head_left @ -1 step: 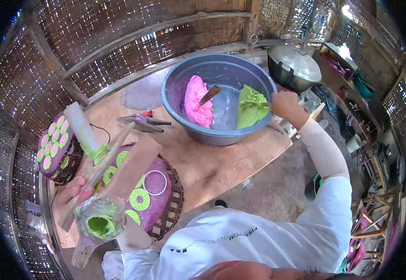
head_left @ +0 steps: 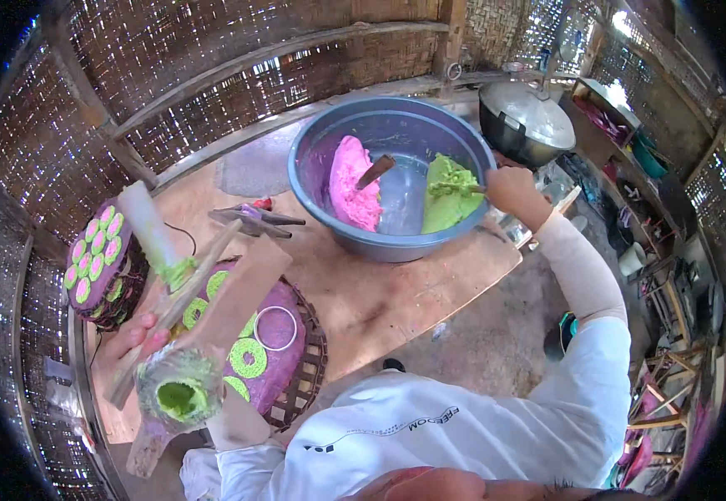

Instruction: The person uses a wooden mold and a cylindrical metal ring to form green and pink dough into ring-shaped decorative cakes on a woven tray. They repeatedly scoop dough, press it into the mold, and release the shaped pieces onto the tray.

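Observation:
My left hand point(head_left: 133, 338) is wrapped round a wooden hand press point(head_left: 246, 280), its hollow barrel point(head_left: 204, 367) facing up with green dough inside. From the press sticks out a pale plunger point(head_left: 148, 225) with green dough at its base. In a large blue-grey basin point(head_left: 396, 244), pink dough point(head_left: 353, 179) lies at left with a wooden paddle point(head_left: 375, 170) stuck in it. Green dough point(head_left: 445, 215) sits at right. My right hand point(head_left: 517, 196), closed at the basin's right rim, grips a thin stick-like tool point(head_left: 473, 189) whose tip reaches the green dough.
Beneath the press, a round woven tray point(head_left: 317, 359) with a purple cover carries green dough rings point(head_left: 249, 357) and a white ring point(head_left: 260, 341). Farther left stands a stack of trays point(head_left: 129, 284) with pink-green rounds. A lidded pot point(head_left: 526, 117) stands behind the basin at right.

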A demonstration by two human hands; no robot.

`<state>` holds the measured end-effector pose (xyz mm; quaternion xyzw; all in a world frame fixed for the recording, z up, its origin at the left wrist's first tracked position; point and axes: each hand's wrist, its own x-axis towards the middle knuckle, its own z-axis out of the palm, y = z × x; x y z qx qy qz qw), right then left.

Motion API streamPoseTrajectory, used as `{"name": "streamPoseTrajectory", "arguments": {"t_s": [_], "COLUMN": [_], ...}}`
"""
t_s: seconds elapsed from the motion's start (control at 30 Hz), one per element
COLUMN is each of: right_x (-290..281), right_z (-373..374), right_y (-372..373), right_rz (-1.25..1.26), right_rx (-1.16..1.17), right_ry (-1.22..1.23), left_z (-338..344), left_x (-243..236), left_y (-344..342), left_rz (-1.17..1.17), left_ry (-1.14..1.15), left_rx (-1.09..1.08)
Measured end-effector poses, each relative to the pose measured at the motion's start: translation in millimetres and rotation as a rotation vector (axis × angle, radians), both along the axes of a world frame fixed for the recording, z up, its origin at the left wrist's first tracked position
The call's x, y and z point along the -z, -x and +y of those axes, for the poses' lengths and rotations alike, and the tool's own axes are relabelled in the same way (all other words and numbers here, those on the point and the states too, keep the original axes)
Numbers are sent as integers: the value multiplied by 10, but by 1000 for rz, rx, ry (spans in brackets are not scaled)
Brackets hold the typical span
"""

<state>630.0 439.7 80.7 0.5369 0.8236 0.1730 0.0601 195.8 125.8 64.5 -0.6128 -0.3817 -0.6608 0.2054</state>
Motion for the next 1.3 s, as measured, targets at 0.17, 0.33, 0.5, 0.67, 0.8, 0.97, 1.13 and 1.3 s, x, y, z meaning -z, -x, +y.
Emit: {"name": "streamPoseTrajectory", "arguments": {"t_s": [0.17,0.33,0.5,0.67,0.8,0.97,1.13,1.3], "right_x": [-413,-317,94,144,144,20,-204,-482], "right_z": [122,885,1587,1650,1515,1040,480,54], "right_y": [200,148,129,233,122,-10,43,35], "right_rz": [-108,-50,-250,-355,-289,-167,-235,-230], "right_rx": [-151,-337,-408,-488,-565,-603,-591,-522], "right_ry": [20,-107,-74,4,73,116,163,190], "left_z": [-42,301,426,504,267,370,311,217], "left_x": [59,127,207,104,353,37,22,107], "left_y": [182,-447,-616,-820,-530,-765,-754,-650], "left_rz": [252,-94,35,-170,-149,-57,-181,-374], "left_ry": [109,94,173,201,316,204,129,177], "left_rx": [-141,-377,-696,-530,-671,-498,-274,-21]}}
